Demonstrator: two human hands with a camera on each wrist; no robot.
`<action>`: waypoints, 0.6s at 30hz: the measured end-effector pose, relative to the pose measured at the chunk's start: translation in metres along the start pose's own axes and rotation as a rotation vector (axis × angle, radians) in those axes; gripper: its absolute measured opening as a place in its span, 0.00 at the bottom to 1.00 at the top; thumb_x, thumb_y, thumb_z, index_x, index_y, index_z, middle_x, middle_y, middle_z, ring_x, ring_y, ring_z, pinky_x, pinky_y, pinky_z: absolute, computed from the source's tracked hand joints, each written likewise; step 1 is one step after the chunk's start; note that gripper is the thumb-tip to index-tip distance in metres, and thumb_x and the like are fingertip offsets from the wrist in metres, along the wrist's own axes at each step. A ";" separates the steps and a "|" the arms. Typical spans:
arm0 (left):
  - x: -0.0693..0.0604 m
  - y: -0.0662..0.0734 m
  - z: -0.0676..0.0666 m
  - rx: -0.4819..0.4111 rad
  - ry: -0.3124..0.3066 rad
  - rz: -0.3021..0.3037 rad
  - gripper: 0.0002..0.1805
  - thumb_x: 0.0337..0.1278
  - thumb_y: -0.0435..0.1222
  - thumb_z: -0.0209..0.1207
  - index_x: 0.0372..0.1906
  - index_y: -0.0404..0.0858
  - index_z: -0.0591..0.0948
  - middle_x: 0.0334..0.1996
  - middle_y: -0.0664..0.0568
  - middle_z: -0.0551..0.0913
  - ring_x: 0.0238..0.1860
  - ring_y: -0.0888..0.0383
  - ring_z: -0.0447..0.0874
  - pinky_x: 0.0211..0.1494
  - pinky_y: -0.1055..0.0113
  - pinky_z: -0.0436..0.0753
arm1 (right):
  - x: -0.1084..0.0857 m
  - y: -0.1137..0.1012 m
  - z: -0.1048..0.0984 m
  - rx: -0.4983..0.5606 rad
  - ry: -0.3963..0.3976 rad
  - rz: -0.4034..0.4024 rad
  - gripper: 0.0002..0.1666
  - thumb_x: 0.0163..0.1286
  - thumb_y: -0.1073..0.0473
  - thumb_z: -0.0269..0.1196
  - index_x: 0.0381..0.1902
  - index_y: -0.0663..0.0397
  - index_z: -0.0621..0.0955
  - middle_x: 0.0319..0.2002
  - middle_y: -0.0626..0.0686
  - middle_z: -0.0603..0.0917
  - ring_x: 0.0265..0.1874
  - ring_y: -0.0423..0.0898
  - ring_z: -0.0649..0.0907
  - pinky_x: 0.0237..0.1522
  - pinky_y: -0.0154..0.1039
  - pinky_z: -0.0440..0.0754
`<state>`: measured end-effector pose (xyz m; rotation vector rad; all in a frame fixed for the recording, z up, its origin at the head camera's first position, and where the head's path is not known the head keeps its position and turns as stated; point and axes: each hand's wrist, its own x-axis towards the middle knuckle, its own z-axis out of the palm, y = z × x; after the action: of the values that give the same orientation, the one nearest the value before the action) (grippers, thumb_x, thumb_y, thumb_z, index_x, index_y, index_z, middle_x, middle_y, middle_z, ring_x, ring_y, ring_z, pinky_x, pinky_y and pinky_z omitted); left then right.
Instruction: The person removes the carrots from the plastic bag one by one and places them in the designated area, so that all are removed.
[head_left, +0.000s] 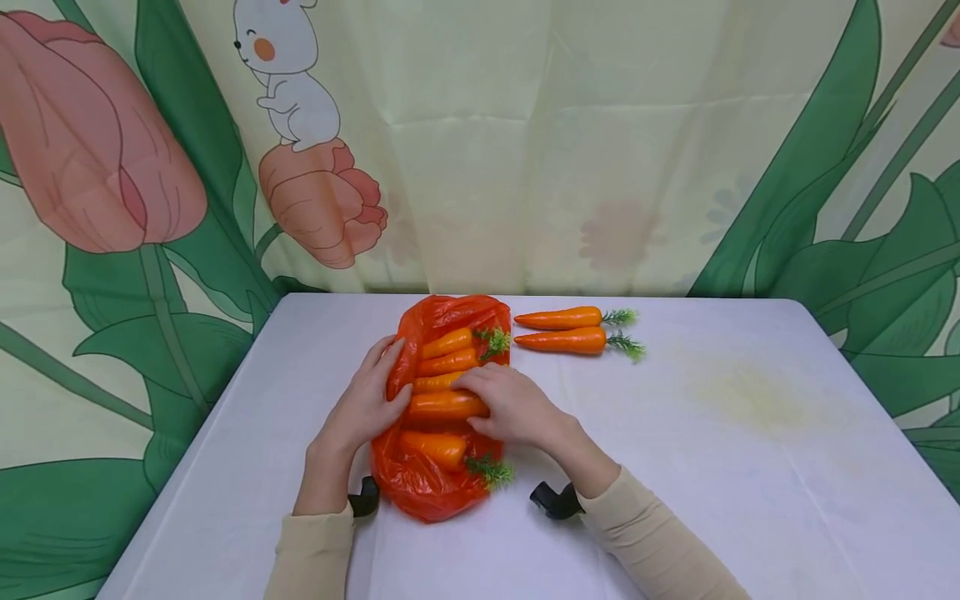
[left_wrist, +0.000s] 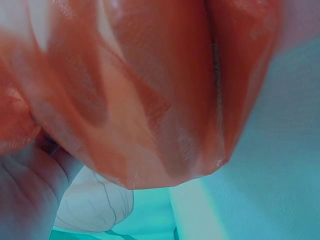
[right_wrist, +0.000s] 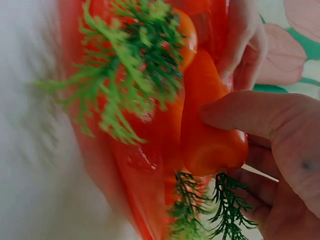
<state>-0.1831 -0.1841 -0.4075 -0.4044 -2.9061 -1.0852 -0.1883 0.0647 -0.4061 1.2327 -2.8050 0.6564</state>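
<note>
A crumpled red plastic bag (head_left: 431, 504) lies on the table with several orange carrots in it, leafy tops toward the right. My left hand (head_left: 363, 408) grips the bag's left edge, thumb on the inner side. With my right hand (head_left: 517, 406) I hold a carrot (head_left: 442, 407) by its thick end, over the bag's middle. In the right wrist view, the thumb presses on that carrot (right_wrist: 207, 130) and the other fingers are partly hidden behind it. Red plastic (left_wrist: 150, 90) fills most of the left wrist view.
Two carrots (head_left: 558, 318) with green tops lie side by side at the back, right of the bag. A white cloth covers the table (head_left: 712, 467). Behind its far edge hangs a printed curtain (head_left: 525, 167). Black wrist mounts (head_left: 555, 502) show below both hands.
</note>
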 end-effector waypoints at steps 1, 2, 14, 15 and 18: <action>0.000 0.000 0.000 -0.002 0.003 0.002 0.40 0.64 0.35 0.61 0.78 0.38 0.60 0.77 0.43 0.54 0.70 0.41 0.63 0.66 0.43 0.72 | -0.001 0.001 -0.002 0.006 0.003 0.004 0.26 0.62 0.59 0.72 0.58 0.53 0.82 0.54 0.50 0.83 0.54 0.50 0.79 0.60 0.47 0.77; 0.000 -0.001 -0.001 -0.001 0.008 0.004 0.40 0.64 0.35 0.61 0.78 0.38 0.60 0.77 0.43 0.54 0.70 0.42 0.64 0.65 0.43 0.72 | -0.001 0.001 -0.004 0.012 0.007 0.008 0.25 0.62 0.59 0.72 0.58 0.53 0.82 0.54 0.50 0.83 0.53 0.50 0.79 0.59 0.47 0.77; -0.001 -0.004 -0.004 0.003 0.025 0.038 0.39 0.64 0.35 0.60 0.78 0.38 0.60 0.76 0.44 0.56 0.70 0.42 0.64 0.67 0.43 0.71 | -0.017 0.023 -0.035 0.062 0.076 0.095 0.25 0.61 0.64 0.72 0.58 0.54 0.82 0.54 0.53 0.83 0.56 0.53 0.79 0.62 0.51 0.75; -0.001 -0.004 -0.004 0.001 0.026 0.034 0.39 0.64 0.35 0.60 0.78 0.38 0.60 0.76 0.44 0.56 0.70 0.42 0.64 0.67 0.43 0.71 | -0.018 0.026 -0.038 0.060 0.080 0.096 0.25 0.61 0.64 0.72 0.58 0.54 0.82 0.54 0.53 0.83 0.56 0.53 0.79 0.62 0.51 0.75; -0.002 -0.005 -0.005 -0.007 0.024 0.020 0.40 0.64 0.35 0.60 0.79 0.39 0.59 0.76 0.44 0.56 0.70 0.42 0.63 0.67 0.42 0.71 | -0.020 0.034 -0.044 0.059 0.096 0.097 0.25 0.61 0.64 0.72 0.57 0.55 0.82 0.54 0.53 0.83 0.55 0.54 0.79 0.62 0.52 0.76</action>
<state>-0.1827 -0.1912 -0.4073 -0.4176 -2.8717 -1.0908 -0.2054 0.1164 -0.3823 1.0476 -2.7999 0.7860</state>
